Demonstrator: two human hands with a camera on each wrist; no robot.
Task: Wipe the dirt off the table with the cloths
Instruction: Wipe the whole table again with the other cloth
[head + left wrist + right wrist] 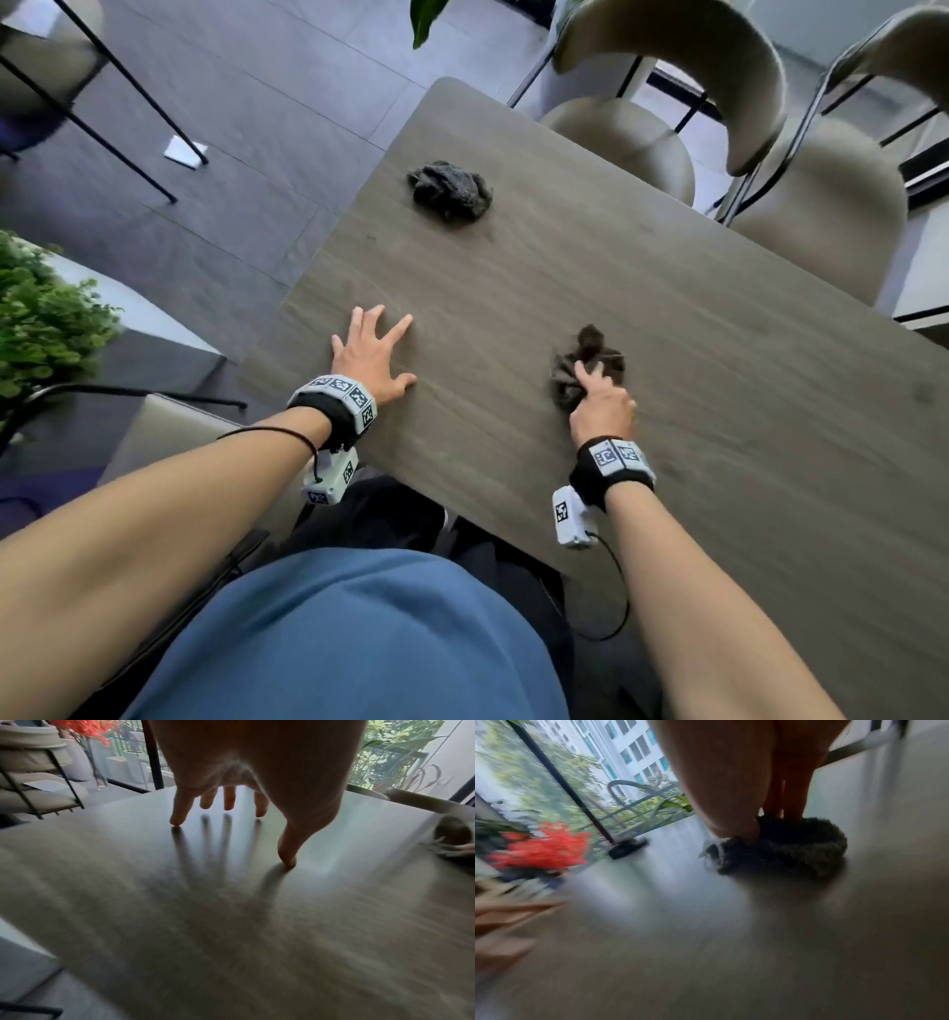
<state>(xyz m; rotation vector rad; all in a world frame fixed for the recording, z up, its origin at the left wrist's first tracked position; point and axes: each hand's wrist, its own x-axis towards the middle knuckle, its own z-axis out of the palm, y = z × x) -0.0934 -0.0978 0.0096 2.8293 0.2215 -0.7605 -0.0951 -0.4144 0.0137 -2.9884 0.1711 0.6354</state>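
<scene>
- Near cloth (588, 372): dark brown-grey, fuzzy, bunched into a crumpled wad; lies on the wood-grain table (667, 318) toward its near right part. In the right wrist view the same wad (795, 850) shows a pale fold at its left edge.
- Far cloth (450, 191): darker, also crumpled into a lump, lying untouched toward the far left end of the table, well apart from both hands.
- Right hand (602, 406): knuckles up, fingers curled down into the near cloth and clamped on it; thumb and fingers (734, 821) dig into the top of the wad.
- Left hand (371, 352): palm down on the table near its left edge, fingers straight and spread apart. In the left wrist view the little fingertip and thumb tip (287, 860) touch the surface; the other fingertips sit just above it.
- Both forearms bare, reaching forward from a blue-clad torso.
- Each wrist carries a black band with white blocks bearing black-and-white square marker patterns; no readable writing.
- No dirt spots can be made out with certainty on the table.
</scene>
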